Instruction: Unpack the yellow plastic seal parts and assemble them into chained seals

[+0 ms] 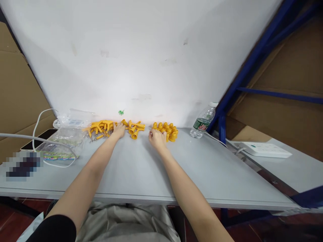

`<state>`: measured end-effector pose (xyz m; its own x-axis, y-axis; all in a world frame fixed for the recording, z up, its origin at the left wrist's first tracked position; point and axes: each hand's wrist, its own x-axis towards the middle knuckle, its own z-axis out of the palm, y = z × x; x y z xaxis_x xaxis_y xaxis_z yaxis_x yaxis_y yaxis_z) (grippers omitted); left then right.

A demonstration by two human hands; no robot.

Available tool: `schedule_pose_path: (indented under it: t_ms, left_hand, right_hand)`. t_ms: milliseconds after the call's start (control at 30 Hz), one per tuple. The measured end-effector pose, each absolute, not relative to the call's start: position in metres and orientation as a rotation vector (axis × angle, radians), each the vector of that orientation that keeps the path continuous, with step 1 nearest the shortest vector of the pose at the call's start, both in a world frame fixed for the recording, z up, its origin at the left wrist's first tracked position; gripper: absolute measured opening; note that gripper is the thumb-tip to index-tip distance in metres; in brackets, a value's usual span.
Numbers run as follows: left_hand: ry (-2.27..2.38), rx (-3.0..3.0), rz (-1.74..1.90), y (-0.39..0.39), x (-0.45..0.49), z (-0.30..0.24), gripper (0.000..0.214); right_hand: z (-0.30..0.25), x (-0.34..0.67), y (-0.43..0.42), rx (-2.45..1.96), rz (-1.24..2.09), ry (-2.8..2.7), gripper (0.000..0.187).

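While both arms stretch far across the grey table (141, 174), I read the work as picking small yellow plastic parts out of 3 groups that lie in a row at the table's far edge, against the white wall (151, 60), in the middle of the frame.

The left hand (118, 130) lies palm down between the left pile of yellow pieces with metal chains (99, 128) and the funnel-shaped yellow pieces (133, 129), its fingertips touching or just short of them. I cannot tell whether it pinches anything.

The right hand (156, 137) sits right of centre, fingers curled loosely against the near side of the cluster of upright yellow caps (168, 129). Whether 1 cap is already between its fingers is hidden by the knuckles.

My judgement is that this is the reaching and selecting step, with 1 part to be taken by each hand. The next move calls for a fine fingertip pinch on a single piece, lifted clear so that the chains do not drag their neighbours and the standing caps are not knocked over.

At the left of the frame lie a clear plastic bag (65, 137), a dark phone (37, 139) and a looping white cable (37, 121). A water bottle (203, 121) stands right of the caps, well apart from the right hand, and a white power strip (262, 149) lies further right.
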<state>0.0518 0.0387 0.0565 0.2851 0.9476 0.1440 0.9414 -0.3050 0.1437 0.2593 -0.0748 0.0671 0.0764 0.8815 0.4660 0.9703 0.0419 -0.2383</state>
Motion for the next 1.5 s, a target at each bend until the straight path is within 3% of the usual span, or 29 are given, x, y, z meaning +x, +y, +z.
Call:
schedule_pose_path:
  t_ms: [267,433,600,867,1000,1133,1300,1500]
  left_hand:
    - [1.843,2.481,0.5,0.036,0.054,0.058,0.027]
    - [1.885,2.054,0.942,0.038,0.051,0.077,0.012]
    - [1.432,1.286,1.443,0.029,0.053,0.094,0.012]
    - [0.815,0.999,1.377,-0.027,0.057,0.081,0.024]
    - [0.72,1.073,1.342,-0.043,0.059,0.069,0.033]
    - [0.951,1.481,1.424,-0.046,0.048,0.063,0.056]
    - [1.32,2.325,1.238,-0.05,0.032,0.062,0.039]
    - [1.648,2.47,0.904,-0.057,0.037,0.067,0.037]
  right_hand:
    - [0.07,0.257,-0.077,-1.878,-0.255,-1.851,0.028]
    - [0.069,0.256,-0.077,-1.894,-0.289,-1.855,0.029]
    - [0.065,0.256,-0.075,-1.79,-0.275,-1.867,0.031]
    - [0.055,0.233,-0.074,-1.32,-0.262,-2.029,0.048]
    - [0.048,0.22,-0.074,-1.316,-0.11,-2.122,0.041]
    - [0.045,0.223,-0.07,-1.405,-0.061,-2.112,0.032]
    - [0.046,0.235,-0.067,-1.438,-0.183,-2.068,0.029]
    - [0.048,0.235,-0.068,-1.406,-0.403,-2.018,0.032]
